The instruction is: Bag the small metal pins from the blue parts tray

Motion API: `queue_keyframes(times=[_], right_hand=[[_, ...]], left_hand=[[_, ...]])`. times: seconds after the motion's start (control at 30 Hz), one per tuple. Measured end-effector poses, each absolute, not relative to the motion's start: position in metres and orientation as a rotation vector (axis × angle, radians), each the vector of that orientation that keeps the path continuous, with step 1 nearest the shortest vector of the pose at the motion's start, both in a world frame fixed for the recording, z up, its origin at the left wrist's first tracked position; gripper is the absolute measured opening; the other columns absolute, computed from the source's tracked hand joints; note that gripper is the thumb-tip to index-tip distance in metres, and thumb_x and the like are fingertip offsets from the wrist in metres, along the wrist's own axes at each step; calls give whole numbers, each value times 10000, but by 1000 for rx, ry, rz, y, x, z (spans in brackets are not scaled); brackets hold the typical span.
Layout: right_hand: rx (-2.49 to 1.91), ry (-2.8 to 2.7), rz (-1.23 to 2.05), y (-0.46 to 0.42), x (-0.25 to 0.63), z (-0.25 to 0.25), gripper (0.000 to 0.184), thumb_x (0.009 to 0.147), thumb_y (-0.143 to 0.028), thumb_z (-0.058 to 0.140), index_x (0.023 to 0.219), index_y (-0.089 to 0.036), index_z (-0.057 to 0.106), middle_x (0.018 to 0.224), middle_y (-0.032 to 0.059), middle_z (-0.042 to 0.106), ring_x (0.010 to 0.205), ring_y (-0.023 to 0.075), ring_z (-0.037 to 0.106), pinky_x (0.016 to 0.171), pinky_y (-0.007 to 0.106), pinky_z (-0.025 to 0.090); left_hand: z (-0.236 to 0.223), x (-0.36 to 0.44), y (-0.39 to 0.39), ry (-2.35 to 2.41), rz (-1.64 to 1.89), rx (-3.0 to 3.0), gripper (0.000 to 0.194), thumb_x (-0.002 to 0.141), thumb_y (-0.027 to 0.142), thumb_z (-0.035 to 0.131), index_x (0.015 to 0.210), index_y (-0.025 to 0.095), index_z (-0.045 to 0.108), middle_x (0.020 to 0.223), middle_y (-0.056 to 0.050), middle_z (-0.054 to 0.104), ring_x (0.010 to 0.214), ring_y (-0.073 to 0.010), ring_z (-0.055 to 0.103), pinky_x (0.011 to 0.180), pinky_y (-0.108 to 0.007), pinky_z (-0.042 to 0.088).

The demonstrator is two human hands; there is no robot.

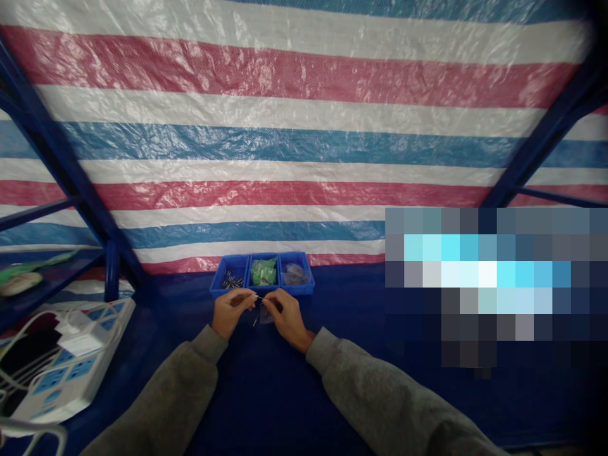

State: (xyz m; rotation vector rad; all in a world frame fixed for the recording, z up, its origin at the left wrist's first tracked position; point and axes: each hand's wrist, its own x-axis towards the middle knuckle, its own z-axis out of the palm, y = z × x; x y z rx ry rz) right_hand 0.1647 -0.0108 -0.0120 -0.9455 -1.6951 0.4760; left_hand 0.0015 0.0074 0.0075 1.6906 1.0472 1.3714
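Observation:
My left hand (232,313) and my right hand (287,320) meet just in front of the blue bins, both with fingers pinched. Between the fingertips spans a thin, light-coloured pin-like piece (259,297); its exact kind is too small to make out. Below the hands, a small clear plastic bag (266,315) lies on the dark blue table (266,392), with a slim small piece (255,322) beside it. Behind the left hand, the left bin (216,282) holds several dark, slender metal pieces (232,279).
Green packets (264,272) fill the middle bin, and clear plastic bags (295,275) lie in the right one. At left sits a white power strip (90,373) with cables and a plugged-in adapter (83,332). Blue frame posts (61,152) flank a striped sheet (304,145). A blurred-out area covers the right side.

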Motion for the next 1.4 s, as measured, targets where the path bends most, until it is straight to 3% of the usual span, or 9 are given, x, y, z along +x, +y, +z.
queue_keyframes(times=[0.1,0.27,0.37,0.53,0.77,1.07,1.33,1.4], right_hand=[[-958,-1679,470,-10,165,-13,178,881,-281,482,823,-178,616,723,10,562,639,122,515,609,229,389],[-984,-1620,459,-9,165,-14,205,899,-262,436,939,-186,621,819,33,611,719,137,561,669,241,419],[-987,-1619,447,-8,165,-13,221,905,-255,419,918,-186,629,815,32,618,731,139,567,683,245,423],[-974,-1615,442,-9,165,-12,213,906,-237,417,903,-187,624,819,34,612,760,144,565,706,252,422],[-925,-1657,468,-11,165,-12,187,887,-246,454,958,-189,618,778,27,574,671,132,538,632,239,421],[-869,-1820,469,-15,164,-10,164,865,-292,506,872,-193,637,744,17,557,666,127,525,621,231,413],[-974,-1671,475,-11,166,-11,268,904,-311,433,768,-176,619,706,17,572,653,125,526,626,231,407],[-974,-1669,470,-10,166,-12,263,908,-306,425,802,-177,628,726,20,582,673,128,535,640,232,406]], left_hand=[[7,2,7,1083,1372,1703,209,726,317,653,801,122,638,645,-22,639,570,-135,600,524,-238,499],[8,-3,8,1126,1463,1794,205,821,333,541,902,147,575,914,-68,662,754,-159,640,610,-254,510],[8,-5,7,1194,1414,1957,190,852,311,500,928,155,578,855,-51,671,711,-145,635,654,-270,508],[4,-7,7,1190,1345,2325,211,852,278,507,988,211,653,932,-39,675,874,-165,616,840,-297,458],[-2,-6,8,1249,1354,2145,206,777,323,606,913,169,593,702,3,657,612,-126,611,613,-224,477],[5,-4,3,1197,1290,2158,183,793,313,580,913,174,573,526,49,576,499,-105,559,561,-208,447],[2,-5,3,1197,1405,2099,175,788,318,589,858,185,677,787,-28,692,571,-132,619,583,-247,516],[3,-9,5,1247,1510,2137,170,802,294,575,883,193,686,809,-31,698,629,-145,635,663,-273,524]])
